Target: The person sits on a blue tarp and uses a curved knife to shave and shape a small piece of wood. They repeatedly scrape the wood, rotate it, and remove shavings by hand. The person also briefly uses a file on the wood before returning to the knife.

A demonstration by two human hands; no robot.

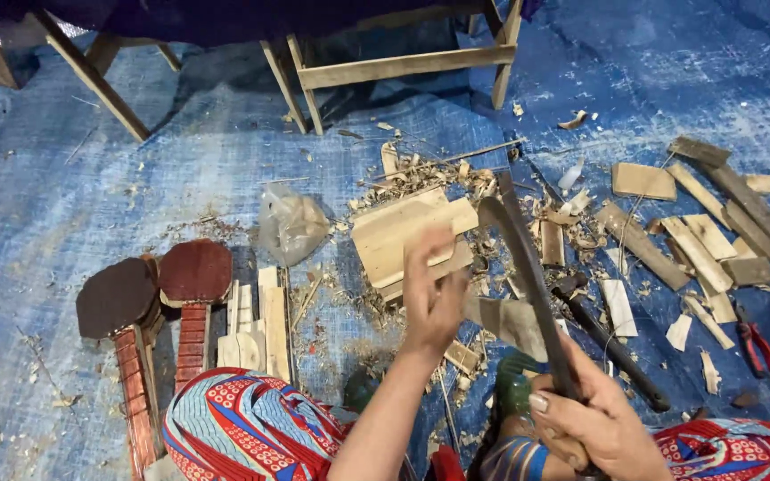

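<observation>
The piece of wood [501, 321] is pinched upright in the left hand [431, 298] over a heap of shavings [421, 187] on the blue tarp [64, 196]. The right hand [594, 423] is closed round the handle of a curved blade [523, 267], whose edge lies against the wood. Pliers [755, 343] lie well apart to the right.

Evenly bright, cool-toned; dark shadow under the stools at top; motion blur, perhaps, on left hand [432, 294].
</observation>
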